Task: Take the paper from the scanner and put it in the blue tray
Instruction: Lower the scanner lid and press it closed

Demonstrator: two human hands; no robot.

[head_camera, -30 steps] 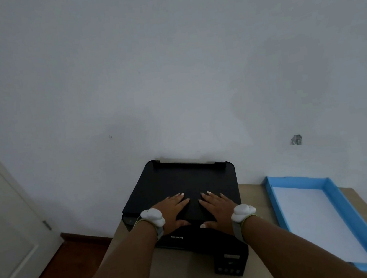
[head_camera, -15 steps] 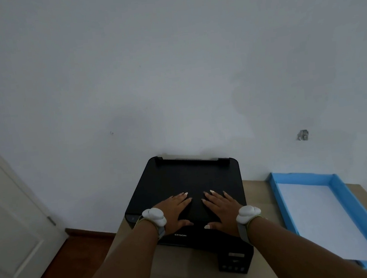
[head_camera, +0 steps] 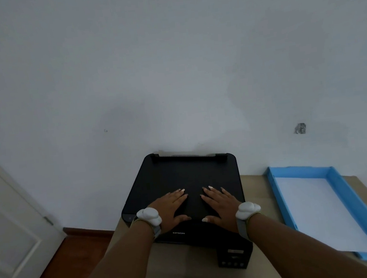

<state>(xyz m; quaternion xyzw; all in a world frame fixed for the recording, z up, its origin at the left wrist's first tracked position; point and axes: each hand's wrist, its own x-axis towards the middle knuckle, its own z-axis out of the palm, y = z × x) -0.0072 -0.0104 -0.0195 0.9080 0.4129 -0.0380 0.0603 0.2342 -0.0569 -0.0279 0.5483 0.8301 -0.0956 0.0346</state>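
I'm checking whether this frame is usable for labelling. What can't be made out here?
All in the head view:
- Scanner glass and any paper inside: hidden by the closed lid of the scanner, under the left hand and right hand.
- Control panel labels: too small and dark.
- Blue tray: near corner cut off by the right edge.
- Table: front cut off by the bottom edge.

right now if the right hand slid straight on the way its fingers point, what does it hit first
Probably the raised bar along the scanner lid's back edge. The right hand lies flat, fingers pointing toward the wall; the lid between looks bare.
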